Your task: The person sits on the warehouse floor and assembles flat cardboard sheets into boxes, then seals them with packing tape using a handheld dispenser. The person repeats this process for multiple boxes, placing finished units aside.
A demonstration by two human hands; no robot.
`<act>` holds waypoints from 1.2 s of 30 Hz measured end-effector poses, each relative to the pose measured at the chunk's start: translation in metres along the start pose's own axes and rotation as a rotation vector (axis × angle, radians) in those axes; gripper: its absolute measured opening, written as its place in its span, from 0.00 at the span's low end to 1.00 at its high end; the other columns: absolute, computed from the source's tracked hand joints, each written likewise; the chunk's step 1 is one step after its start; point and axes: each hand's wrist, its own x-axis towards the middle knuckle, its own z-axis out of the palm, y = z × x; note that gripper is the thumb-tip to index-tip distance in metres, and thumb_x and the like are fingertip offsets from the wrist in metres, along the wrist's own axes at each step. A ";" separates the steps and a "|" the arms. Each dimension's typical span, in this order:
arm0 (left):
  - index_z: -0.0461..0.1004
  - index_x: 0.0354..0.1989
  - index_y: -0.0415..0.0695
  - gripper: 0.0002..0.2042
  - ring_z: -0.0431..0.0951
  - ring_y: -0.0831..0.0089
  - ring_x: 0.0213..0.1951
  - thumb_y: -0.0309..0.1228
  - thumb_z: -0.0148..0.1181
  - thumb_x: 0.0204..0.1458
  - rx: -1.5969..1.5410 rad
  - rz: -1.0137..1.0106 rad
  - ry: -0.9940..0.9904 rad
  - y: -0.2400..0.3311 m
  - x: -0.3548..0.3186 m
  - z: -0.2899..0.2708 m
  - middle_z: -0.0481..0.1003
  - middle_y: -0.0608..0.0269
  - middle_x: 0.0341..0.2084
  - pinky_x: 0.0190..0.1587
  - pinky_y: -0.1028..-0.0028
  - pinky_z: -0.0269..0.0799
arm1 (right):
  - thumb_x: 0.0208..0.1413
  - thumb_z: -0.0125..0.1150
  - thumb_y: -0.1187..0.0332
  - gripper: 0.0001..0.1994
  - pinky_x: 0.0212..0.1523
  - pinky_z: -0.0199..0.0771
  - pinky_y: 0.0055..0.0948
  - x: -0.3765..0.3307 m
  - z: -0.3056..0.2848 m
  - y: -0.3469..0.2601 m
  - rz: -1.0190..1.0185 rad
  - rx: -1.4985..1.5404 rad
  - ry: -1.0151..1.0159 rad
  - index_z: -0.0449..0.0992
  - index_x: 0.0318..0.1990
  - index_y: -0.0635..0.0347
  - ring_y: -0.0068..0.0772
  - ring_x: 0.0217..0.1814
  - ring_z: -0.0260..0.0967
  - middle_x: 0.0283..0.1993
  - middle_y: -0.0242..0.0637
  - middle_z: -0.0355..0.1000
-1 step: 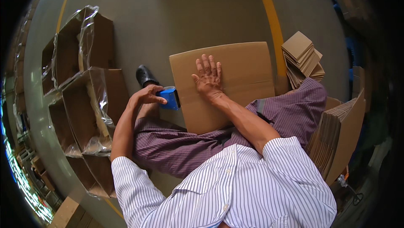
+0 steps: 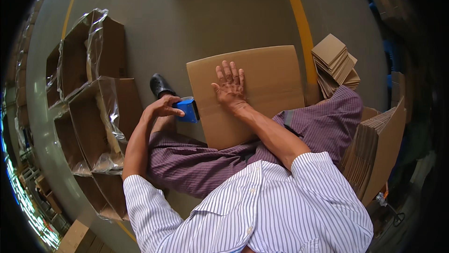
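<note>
A flat-topped brown cardboard box [image 2: 271, 73] lies in front of me, partly over my legs in purple checked trousers. My right hand [image 2: 229, 86] presses flat on its top, fingers spread, holding nothing. My left hand [image 2: 161, 107] grips a blue tape dispenser [image 2: 188, 109] that touches the box's left edge. My black shoe [image 2: 160, 85] shows just beyond the left hand on the grey floor.
Several open cardboard boxes lined with clear plastic [image 2: 79, 61] stand in a row on the left. A stack of small flat cardboard pieces [image 2: 333, 61] lies at the right, with upright flattened cartons [image 2: 379, 145] nearer me. A yellow floor line [image 2: 299, 19] runs past the box.
</note>
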 end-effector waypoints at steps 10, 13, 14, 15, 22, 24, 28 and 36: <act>0.72 0.55 0.39 0.37 0.74 0.59 0.53 0.50 0.73 0.40 0.027 -0.178 -0.047 0.050 0.010 -0.009 0.77 0.51 0.47 0.56 0.63 0.67 | 0.59 0.54 0.44 0.35 0.67 0.51 0.52 -0.093 -0.075 0.190 0.663 -0.114 0.322 0.61 0.65 0.62 0.54 0.71 0.50 0.68 0.51 0.57; 0.71 0.56 0.38 0.37 0.75 0.62 0.53 0.47 0.75 0.39 -0.066 -0.188 -0.030 0.033 0.006 -0.004 0.77 0.55 0.48 0.55 0.64 0.68 | 0.58 0.47 0.37 0.37 0.66 0.54 0.50 -0.086 -0.103 0.191 1.039 0.145 0.004 0.65 0.62 0.62 0.54 0.67 0.57 0.63 0.51 0.64; 0.71 0.56 0.38 0.37 0.75 0.62 0.52 0.47 0.76 0.39 -0.096 -0.194 -0.019 0.024 0.002 -0.001 0.78 0.55 0.47 0.55 0.64 0.68 | 0.58 0.46 0.35 0.38 0.65 0.55 0.50 -0.075 -0.110 0.185 1.075 0.220 -0.098 0.66 0.61 0.62 0.53 0.66 0.59 0.61 0.51 0.66; 0.71 0.56 0.38 0.37 0.75 0.63 0.52 0.46 0.76 0.39 -0.112 -0.186 -0.013 0.021 0.005 -0.001 0.78 0.56 0.47 0.55 0.65 0.68 | 0.58 0.46 0.35 0.37 0.65 0.56 0.49 -0.070 -0.103 0.193 1.016 0.203 -0.032 0.68 0.60 0.61 0.53 0.65 0.60 0.60 0.51 0.67; 0.74 0.40 0.40 0.20 0.72 0.74 0.31 0.48 0.61 0.56 -0.053 -0.179 -0.050 0.018 0.014 0.030 0.73 0.67 0.26 0.36 0.70 0.67 | 0.58 0.48 0.38 0.34 0.67 0.50 0.49 0.087 -0.096 0.209 0.458 -0.064 0.092 0.69 0.59 0.60 0.51 0.69 0.55 0.64 0.48 0.63; 0.74 0.44 0.36 0.23 0.74 0.74 0.35 0.46 0.63 0.54 -0.155 -0.048 0.128 0.082 0.021 0.030 0.76 0.62 0.31 0.39 0.70 0.68 | 0.61 0.46 0.42 0.34 0.71 0.41 0.50 0.106 -0.087 0.208 0.260 -0.320 0.040 0.62 0.64 0.61 0.49 0.75 0.43 0.71 0.46 0.53; 0.75 0.45 0.33 0.22 0.76 0.71 0.39 0.41 0.66 0.52 -0.406 -0.076 0.543 0.110 0.076 0.072 0.78 0.56 0.35 0.44 0.70 0.71 | 0.64 0.41 0.44 0.37 0.75 0.27 0.49 0.126 -0.036 0.161 -0.011 -0.214 -0.148 0.49 0.71 0.62 0.45 0.80 0.29 0.77 0.43 0.39; 0.76 0.47 0.34 0.26 0.79 0.61 0.41 0.44 0.69 0.45 -0.492 -0.046 0.548 0.126 0.111 0.092 0.79 0.48 0.37 0.47 0.65 0.72 | 0.64 0.36 0.41 0.36 0.75 0.27 0.47 0.123 -0.015 0.095 -0.147 -0.052 0.020 0.52 0.71 0.58 0.42 0.79 0.32 0.76 0.42 0.41</act>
